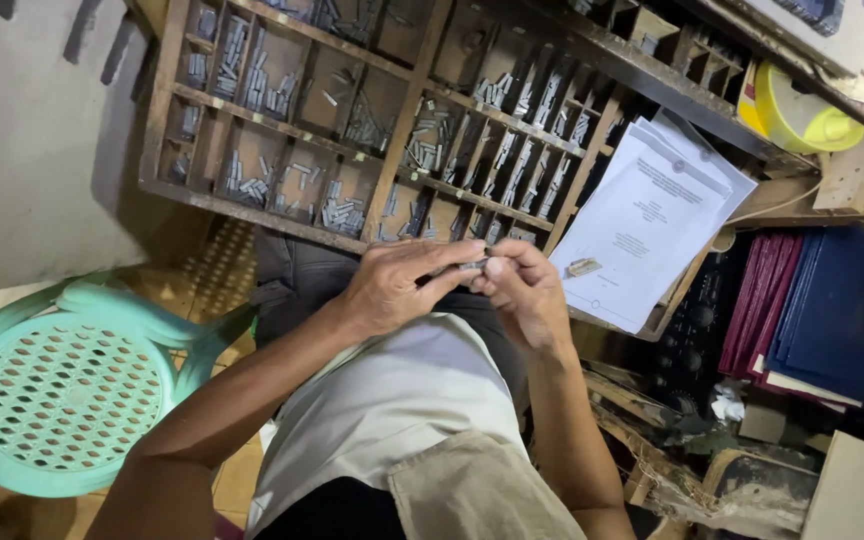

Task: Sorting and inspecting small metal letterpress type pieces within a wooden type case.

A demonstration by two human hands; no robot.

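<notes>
My left hand [392, 285] and my right hand [522, 290] meet over my lap, fingertips together. Between them they pinch a small grey metal type piece [473, 266]; most of it is hidden by the fingers. Just beyond the hands stands a tilted wooden type case [407, 120] with many small compartments holding several grey metal type pieces [342, 213].
A stack of white printed sheets [642, 225] leans on the case's right side. A teal plastic stool [67, 385] stands at lower left. Dark blue and maroon bound books [827, 310] lie at right, a yellow plastic container [797, 115] above them. Clutter fills the lower right.
</notes>
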